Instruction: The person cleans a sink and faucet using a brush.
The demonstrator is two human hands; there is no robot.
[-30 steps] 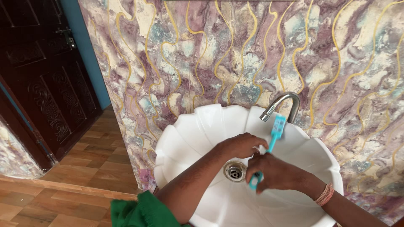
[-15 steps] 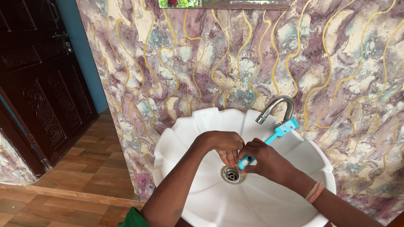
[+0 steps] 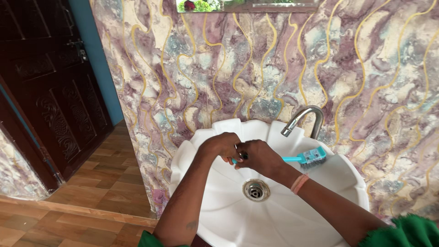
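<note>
Both hands meet over the white scalloped basin (image 3: 347,183): right hand (image 3: 258,156) closed around the turquoise plastic scrubbing brush (image 3: 307,158), its long axis pointing to three o'clock; left hand (image 3: 224,145) curled at the handle end.

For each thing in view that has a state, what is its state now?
Faucet: no water seen running.
Sink: drain open, unplugged.
Teal brush: held level, bristles toward the wall.
Right hand: closed on the brush handle.
Left hand: touching the handle end.
Door: cannot tell.

Over the white scalloped sink (image 3: 201,151), the right hand (image 3: 258,158) grips a turquoise brush (image 3: 305,158) by its handle, bristles pointing right below the tap (image 3: 302,120); the left hand (image 3: 224,145) touches the handle's end.
</note>
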